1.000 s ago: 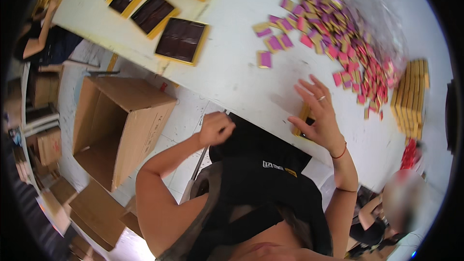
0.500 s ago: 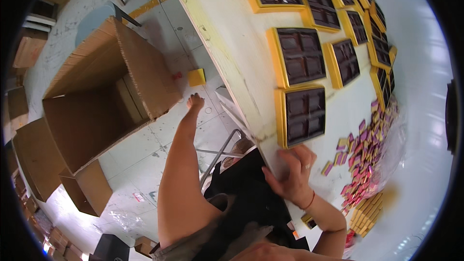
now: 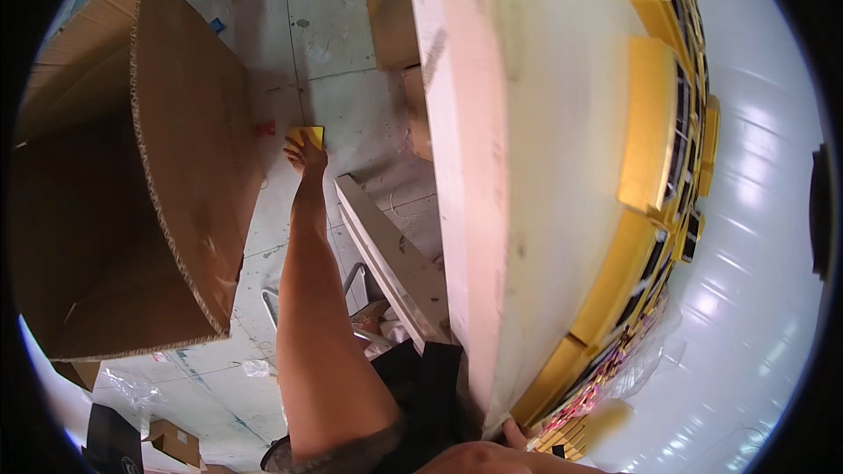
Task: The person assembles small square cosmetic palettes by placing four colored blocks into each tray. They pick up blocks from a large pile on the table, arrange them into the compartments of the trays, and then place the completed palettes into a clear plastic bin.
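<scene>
My left hand [image 3: 306,156] reaches far down to the floor with its fingers apart. They overlap the near side of a flat yellow square piece [image 3: 315,134], perhaps a box or lid; whether they grip it is not plain. At the table's near corner only a finger or two of my right hand [image 3: 516,433] shows, resting by the edge; the rest is hidden. Closest to that hand on the white table [image 3: 562,167] stands a row of yellow boxes [image 3: 648,123] with dark divided trays, seen from the side.
A large open cardboard box [image 3: 189,158] stands on the floor left of my arm. White table-leg boards [image 3: 395,254] slant to the right of it. More cartons [image 3: 391,9] sit beyond, under the table. Small wrapped pieces [image 3: 597,386] lie heaped by the yellow boxes.
I have bent lower, so the table edge and the cardboard box look larger and nearer. My left hand has moved onto the yellow piece. The right hand has mostly dropped from sight.
</scene>
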Motion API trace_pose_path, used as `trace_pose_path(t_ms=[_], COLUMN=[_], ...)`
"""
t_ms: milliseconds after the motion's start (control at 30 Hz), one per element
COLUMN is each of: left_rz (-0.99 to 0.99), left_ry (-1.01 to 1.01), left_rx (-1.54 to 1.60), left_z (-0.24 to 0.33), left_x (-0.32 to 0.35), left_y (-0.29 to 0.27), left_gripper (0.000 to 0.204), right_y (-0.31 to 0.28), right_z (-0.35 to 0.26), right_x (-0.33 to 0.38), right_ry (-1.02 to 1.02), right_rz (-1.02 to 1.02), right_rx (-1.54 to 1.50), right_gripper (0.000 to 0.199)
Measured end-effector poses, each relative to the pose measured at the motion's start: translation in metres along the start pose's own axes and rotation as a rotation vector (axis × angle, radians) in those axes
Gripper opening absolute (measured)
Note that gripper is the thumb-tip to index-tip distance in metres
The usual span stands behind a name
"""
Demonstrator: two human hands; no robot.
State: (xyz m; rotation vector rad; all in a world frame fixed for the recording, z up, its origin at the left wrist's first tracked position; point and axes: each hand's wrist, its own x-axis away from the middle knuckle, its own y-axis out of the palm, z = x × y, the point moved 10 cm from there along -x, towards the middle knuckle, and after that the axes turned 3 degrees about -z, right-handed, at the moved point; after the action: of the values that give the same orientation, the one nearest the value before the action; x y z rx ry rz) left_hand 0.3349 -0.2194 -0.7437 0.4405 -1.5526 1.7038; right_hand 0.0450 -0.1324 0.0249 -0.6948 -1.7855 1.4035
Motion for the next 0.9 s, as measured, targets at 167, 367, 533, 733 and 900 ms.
trace_pose_path(t_ms=[167, 367, 533, 733, 900], left_rz=[-0.082, -0.029, 0.043, -0.108, -0.391], left_ry=[-0.038, -0.105, -0.221, -0.101, 0.174], left_rx=[-0.081, -0.152, 0.032, 0.237, 0.307], left_z=[-0.002, -0.057, -0.153, -0.224, -0.212], left_x=[0.000, 0.031, 0.070, 0.185, 0.275], left_y=[-0.011, 0.033, 0.049, 0.098, 0.024], left_gripper=[0.099, 0.107, 0.113, 0.110, 0.102], right_y=[-0.100, -0.140, -0.090, 0.028, 0.019], right_z=[0.053, 0.041, 0.044, -0.006, -0.009], right_x=[0.135, 0.151, 0.140, 0.000, -0.027], right_ry=[1.453, 1.274, 1.363, -0.081, -0.057], right_rz=[-1.076, -0.894, -0.924, 0.187, 0.108], right_rx=[0.494, 0.931, 0.455, -0.088, -0.206], right_gripper=[0.033, 0.030, 0.024, 0.044, 0.057])
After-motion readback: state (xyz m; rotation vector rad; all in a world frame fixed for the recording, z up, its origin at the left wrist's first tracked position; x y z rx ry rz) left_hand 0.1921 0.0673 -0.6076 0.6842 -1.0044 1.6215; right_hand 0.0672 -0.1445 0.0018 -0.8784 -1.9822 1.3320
